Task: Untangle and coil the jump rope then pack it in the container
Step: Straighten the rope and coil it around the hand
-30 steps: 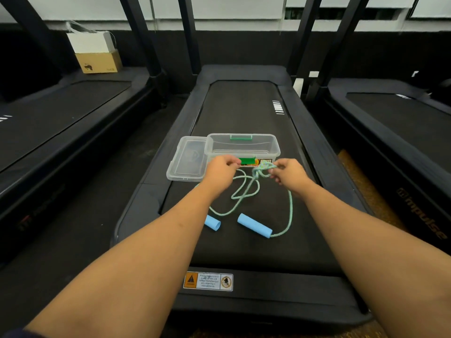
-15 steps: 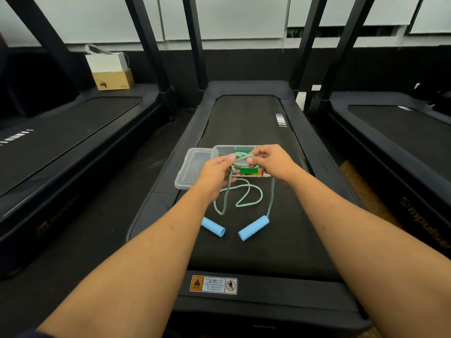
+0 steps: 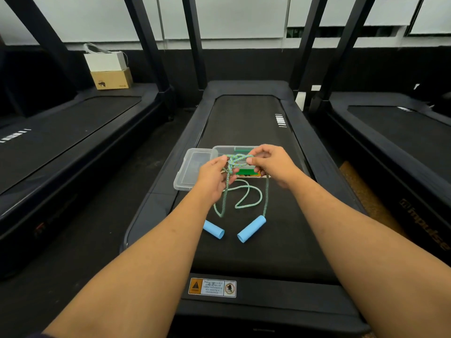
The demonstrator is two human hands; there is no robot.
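Note:
A pale green jump rope (image 3: 246, 198) lies in loose loops on the black treadmill belt (image 3: 246, 123), with two light blue handles (image 3: 251, 229) resting near me. Its knotted part (image 3: 235, 161) is lifted between my hands. My left hand (image 3: 214, 181) pinches the rope just below the knot. My right hand (image 3: 271, 163) grips the knot from the right. Behind my hands stands the clear plastic container (image 3: 220, 150), partly hidden, with green clips. Its clear lid (image 3: 189, 172) lies flat to its left.
Black side rails run along both sides of the belt, and a warning sticker (image 3: 212, 287) sits at the near end. Other treadmills stand left and right. A white box on a cardboard box (image 3: 111, 79) sits at the far left.
Both hands have lifted the knot off the belt and come closer together in front of the container. The handles were dragged nearer to each other. My head tilted up slightly.

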